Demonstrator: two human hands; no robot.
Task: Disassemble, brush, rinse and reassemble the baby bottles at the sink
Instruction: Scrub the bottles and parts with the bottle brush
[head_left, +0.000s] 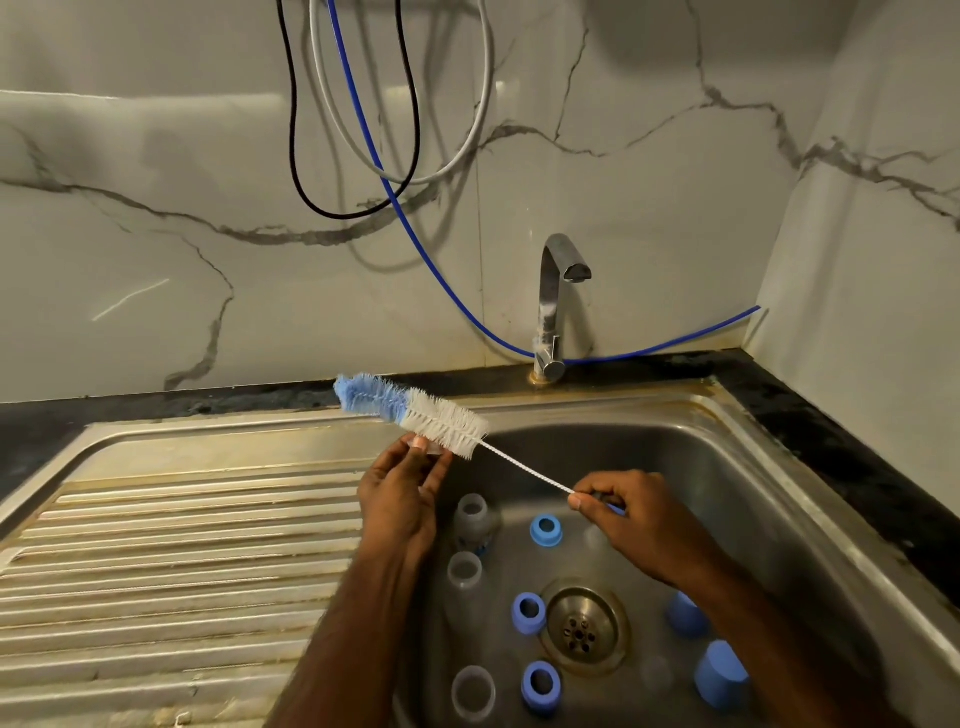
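My right hand (631, 514) pinches the handle end of a bottle brush (415, 410) whose blue and white bristle head points up and left over the sink's back left corner. My left hand (405, 493) pinches a small clear teat (427, 446) just under the white bristles. In the steel sink basin (727, 467) three clear bottle bodies stand along the left wall (474, 514), (465, 569), (472, 693). Blue screw rings (546, 530), (529, 613), (541, 686) and blue caps (685, 616), (722, 675) lie around the drain.
The tap (558, 301) stands at the back of the sink with no water running. A ribbed steel draining board (171, 561) lies to the left. Blue, black and white hoses (405, 218) hang on the marble wall. A drain strainer (582, 631) sits mid-basin.
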